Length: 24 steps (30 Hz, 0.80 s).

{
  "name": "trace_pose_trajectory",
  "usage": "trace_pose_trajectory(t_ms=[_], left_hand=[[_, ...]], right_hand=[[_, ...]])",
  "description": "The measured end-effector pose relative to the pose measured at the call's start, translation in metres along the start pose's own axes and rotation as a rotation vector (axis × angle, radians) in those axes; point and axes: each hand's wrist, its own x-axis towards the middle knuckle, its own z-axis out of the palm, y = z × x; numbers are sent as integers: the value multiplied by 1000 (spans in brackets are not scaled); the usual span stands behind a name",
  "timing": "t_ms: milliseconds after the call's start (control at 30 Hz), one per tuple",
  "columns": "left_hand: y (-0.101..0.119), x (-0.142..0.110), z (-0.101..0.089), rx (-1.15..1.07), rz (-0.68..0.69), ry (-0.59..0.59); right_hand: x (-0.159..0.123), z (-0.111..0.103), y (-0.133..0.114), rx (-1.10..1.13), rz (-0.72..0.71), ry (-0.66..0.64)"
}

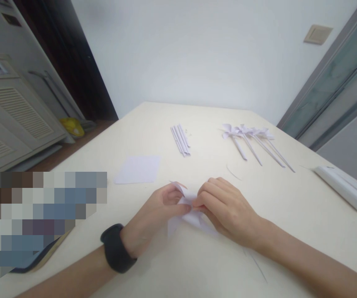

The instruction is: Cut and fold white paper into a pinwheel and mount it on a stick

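Between my hands, low over the table, is a white paper pinwheel head (194,218) with folded, curling blades. My left hand (169,205) is closed on its left side, thumb pressed near the middle. The fingertips of my right hand (225,205) pinch at the centre of the same paper; anything small between them is hidden. A thin wire (258,265) lies below my right wrist, and another short curved wire (233,172) rests beyond the right hand. Flat on the table to the left is a white paper sheet (138,169).
Several rolled paper sticks (180,140) lie side by side at the back middle. Finished-looking paper pinwheels on sticks (248,138) lie at the back right. A long white box-like object (346,188) sits at the right edge. A pixelated area covers the left.
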Motion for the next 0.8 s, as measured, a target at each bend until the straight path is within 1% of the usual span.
trace_pose_trajectory(t_ms=[67, 200, 267, 367, 533, 667, 800], left_hand=[[-2, 0, 1, -12, 9, 4], [0, 0, 4, 13, -21, 35], [2, 0, 5, 35, -26, 51], [3, 0, 4, 58, -11, 40], [-1, -1, 2, 69, -8, 19], [-2, 0, 2, 44, 7, 25], [-1, 2, 2, 5, -4, -6]], right_hand=[[0, 0, -1, -44, -28, -29], [1, 0, -2, -74, -41, -52], [1, 0, -1, -63, -41, -49], [0, 0, -1, -33, -39, -42], [0, -1, -2, 39, 16, -56], [0, 1, -1, 45, 28, 4], [-2, 3, 0, -1, 51, 50]])
